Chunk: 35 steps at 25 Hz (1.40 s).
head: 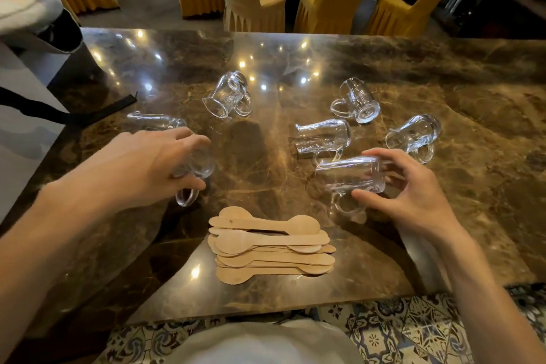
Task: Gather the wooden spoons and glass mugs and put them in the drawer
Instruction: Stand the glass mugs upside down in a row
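the left hand [159, 162] clasps a clear glass mug [197, 167] lying sideways, the right hand [413, 189] clasps a second glass mug [350, 177], probably to gather two at once; pale flat wooden spoons [271, 245] lie stacked between them on the brown marble table [443, 83].

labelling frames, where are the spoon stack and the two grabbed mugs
spoon stack [271, 248], head view, middle handles
left grabbed mug [204, 165], head view, glass wall
right grabbed mug [350, 176], head view, glass wall

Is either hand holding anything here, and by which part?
Left hand grips the near-left glass mug around its body, handle free below. Right hand holds the near-right glass mug by its base end, between thumb and fingers.
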### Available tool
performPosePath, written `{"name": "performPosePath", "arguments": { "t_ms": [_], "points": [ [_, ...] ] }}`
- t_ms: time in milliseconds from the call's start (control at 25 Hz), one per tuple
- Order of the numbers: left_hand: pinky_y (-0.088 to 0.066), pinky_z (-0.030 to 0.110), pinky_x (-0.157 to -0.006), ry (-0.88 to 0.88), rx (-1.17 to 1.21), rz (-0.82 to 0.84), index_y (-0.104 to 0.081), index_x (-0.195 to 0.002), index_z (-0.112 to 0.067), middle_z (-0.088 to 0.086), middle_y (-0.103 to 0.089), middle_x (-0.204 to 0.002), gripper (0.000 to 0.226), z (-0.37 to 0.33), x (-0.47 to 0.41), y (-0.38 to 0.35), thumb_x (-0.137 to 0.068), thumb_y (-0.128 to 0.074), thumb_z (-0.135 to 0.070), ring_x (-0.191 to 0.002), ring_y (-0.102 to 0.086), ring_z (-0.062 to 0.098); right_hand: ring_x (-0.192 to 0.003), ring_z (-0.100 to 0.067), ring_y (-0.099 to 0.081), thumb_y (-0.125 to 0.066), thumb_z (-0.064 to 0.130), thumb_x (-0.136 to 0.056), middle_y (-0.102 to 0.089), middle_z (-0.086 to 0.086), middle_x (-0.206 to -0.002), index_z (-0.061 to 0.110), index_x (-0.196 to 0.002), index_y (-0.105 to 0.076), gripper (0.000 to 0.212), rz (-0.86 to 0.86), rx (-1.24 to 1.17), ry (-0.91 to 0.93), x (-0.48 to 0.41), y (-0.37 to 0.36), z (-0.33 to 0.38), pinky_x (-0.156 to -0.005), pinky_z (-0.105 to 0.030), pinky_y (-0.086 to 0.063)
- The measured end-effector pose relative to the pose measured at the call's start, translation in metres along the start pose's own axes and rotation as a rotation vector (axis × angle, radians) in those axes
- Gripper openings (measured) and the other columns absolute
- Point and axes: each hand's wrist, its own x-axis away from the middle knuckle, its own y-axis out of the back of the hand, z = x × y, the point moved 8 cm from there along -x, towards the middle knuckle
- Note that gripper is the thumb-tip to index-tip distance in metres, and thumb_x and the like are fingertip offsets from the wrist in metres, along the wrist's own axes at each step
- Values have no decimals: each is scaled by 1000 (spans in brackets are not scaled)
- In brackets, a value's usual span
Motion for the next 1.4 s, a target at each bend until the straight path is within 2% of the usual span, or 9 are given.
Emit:
{"name": "performPosePath", "arguments": {
  "t_ms": [120, 280, 360, 480, 640, 720, 880, 1080, 1400],
  "points": [
    [-50, 32, -76, 38, 258, -84, -37, -138, -32, -7, -54, -131, 80, 8, 1, 12, -67, -43, -71, -99, -58, 10, -92, 1, -61, -70, 57, -58, -64, 16, -105, 31, -117, -57, 66, 9, 82, 39, -14, 7, 36, -81, -10, -47],
    [-42, 18, -74, 49, 627, -185, -42, -136, -30, -7, -58, -123, 76, 8, -15, 30, -67, -55, -60, -99, -54, 4, -89, 18, -54, -67, 62, -55, -55, 25, -99, 30, -117, -51, 72, -1, 117, 109, -48, 9, 86, -72, 0, -42],
    [-41, 13, -73, 52, 741, -181, -42, -136, -31, -13, -56, -117, 75, 5, -31, 40, -68, -58, -57, -95, -56, 1, -86, 14, -54, -72, 57, -57, -56, 20, -99, 27, -118, -53, 70, -24, 192, 137, -71, 7, 105, -68, -2, -44],
    [-41, 12, -77, -4, 810, -194, -44, -135, -27, -16, -52, -115, 76, -3, -61, 59, -67, -58, -58, -96, -55, -2, -85, 2, -56, -77, 46, -66, -58, 9, -105, 21, -123, -53, 67, -47, 298, 152, -111, 3, 115, -71, -10, -47],
    [-44, 26, -95, -28, 864, -200, -46, -135, -21, -5, -58, -126, 66, -8, -116, 65, -77, -66, -46, -108, -57, 9, -105, -18, -58, -80, 42, -66, -62, -5, -119, 19, -125, -53, 68, -27, 425, 80, -162, -10, 97, -90, -35, -50],
    [-44, 27, -96, -21, 857, -184, -46, -135, -19, 0, -57, -128, 63, -9, -141, 60, -80, -67, -40, -108, -56, 10, -108, -21, -57, -82, 40, -66, -61, -7, -121, 18, -124, -54, 68, -25, 465, 34, -180, -14, 82, -89, -33, -49],
    [-44, 37, -101, 2, 910, -105, -45, -136, -17, 5, -55, -131, 61, -9, -175, 37, -81, -67, -34, -116, -54, 18, -105, -22, -58, -84, 34, -66, -63, -8, -119, 16, -121, -55, 64, -14, 496, -15, -198, -20, 55, -75, -26, -42],
    [-44, 29, -94, 34, 942, -74, -45, -135, -19, 3, -54, -131, 61, -4, -193, 17, -81, -68, -35, -113, -54, 15, -101, -21, -59, -84, 35, -65, -64, -7, -114, 17, -118, -56, 63, -7, 492, -42, -210, -24, 36, -72, -24, -39],
    [-42, 39, -104, -8, 926, -14, -45, -136, -17, 3, -53, -134, 60, -13, -201, 17, -82, -67, -32, -119, -52, 19, -91, -17, -56, -84, 36, -64, -65, -7, -110, 17, -118, -55, 64, 52, 485, -78, -218, -37, 22, -70, -26, -42]
  ]
}}
